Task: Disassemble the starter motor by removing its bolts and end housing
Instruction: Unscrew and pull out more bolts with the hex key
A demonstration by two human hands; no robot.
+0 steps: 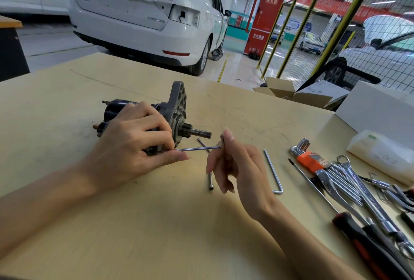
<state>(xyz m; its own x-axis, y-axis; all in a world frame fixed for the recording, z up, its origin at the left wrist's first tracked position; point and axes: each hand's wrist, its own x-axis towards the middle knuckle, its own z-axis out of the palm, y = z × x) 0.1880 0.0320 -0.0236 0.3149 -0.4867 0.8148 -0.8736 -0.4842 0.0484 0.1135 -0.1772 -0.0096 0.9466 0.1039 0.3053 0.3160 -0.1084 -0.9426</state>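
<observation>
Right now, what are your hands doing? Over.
Left hand holds motor. Right hand pinches hex key, tip at motor's bolt. Loose bolt under right hand.

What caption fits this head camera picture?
Left hand steadies the starter motor while the right hand turns a hex key in it.

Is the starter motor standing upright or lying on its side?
On its side: the starter motor lies on the table, pinion shaft pointing sideways.
</observation>
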